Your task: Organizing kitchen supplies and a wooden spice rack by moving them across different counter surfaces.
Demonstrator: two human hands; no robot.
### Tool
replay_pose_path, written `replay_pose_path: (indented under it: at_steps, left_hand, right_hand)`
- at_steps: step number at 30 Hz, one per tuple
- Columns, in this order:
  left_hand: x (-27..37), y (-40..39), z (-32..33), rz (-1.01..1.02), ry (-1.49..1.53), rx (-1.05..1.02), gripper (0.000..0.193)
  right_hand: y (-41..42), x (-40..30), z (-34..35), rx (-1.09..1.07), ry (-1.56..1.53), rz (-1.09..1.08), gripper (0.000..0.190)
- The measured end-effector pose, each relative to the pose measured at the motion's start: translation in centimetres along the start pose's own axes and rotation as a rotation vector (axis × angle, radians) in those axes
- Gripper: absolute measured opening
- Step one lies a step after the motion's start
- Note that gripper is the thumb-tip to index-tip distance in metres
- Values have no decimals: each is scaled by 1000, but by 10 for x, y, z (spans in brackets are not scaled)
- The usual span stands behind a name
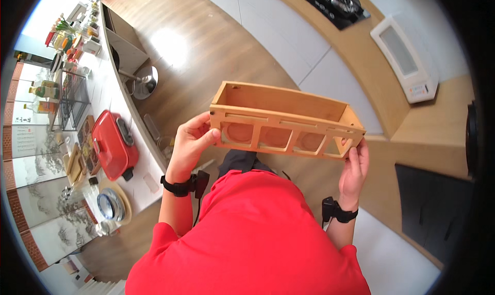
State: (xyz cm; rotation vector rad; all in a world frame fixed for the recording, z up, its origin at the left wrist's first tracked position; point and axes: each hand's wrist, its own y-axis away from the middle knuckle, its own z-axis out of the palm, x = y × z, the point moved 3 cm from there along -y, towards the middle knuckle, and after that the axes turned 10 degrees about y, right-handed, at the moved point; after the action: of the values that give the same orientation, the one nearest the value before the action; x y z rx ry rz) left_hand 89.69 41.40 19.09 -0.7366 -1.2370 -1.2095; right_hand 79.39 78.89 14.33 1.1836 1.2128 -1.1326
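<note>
A long wooden rack (286, 121) with an open trough and several square cut-outs along its front is held up before my red shirt. My left hand (195, 140) grips its left end, the thumb on the front corner and the fingers behind. At the lower right corner, my right hand (355, 165) holds the other end, with a fingertip showing through the last cut-out. Round recesses or discs show behind the other cut-outs; which of the two I cannot tell. Each wrist wears a black strap with a small device.
On the left, a white counter (145, 200) bears a red electric cooker (112, 144), stacked plates (112, 204), a black wire rack (73, 98) and bottles. A bar stool base (147, 80) stands beside it. The right worktop carries a gas hob (336, 1) and a white appliance (406, 59).
</note>
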Motion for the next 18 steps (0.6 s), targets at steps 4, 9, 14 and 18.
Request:
replay_pose_path:
  at_steps: [4, 9, 14, 18]
  left_hand:
    - [27, -64, -24, 10, -2, -2, 35]
    - [49, -137, -73, 1, 23, 64, 39]
    - [78, -188, -123, 71, 19, 239, 42]
    - [84, -231, -156, 138, 57, 392, 42]
  right_hand:
    - [-61, -3, 45, 9, -31, -8, 43]
    - [-135, -7, 123, -73, -54, 25, 43]
    - [-199, -11, 200, -179, -76, 36, 45]
    - [-263, -6, 252, -240, -93, 64, 45]
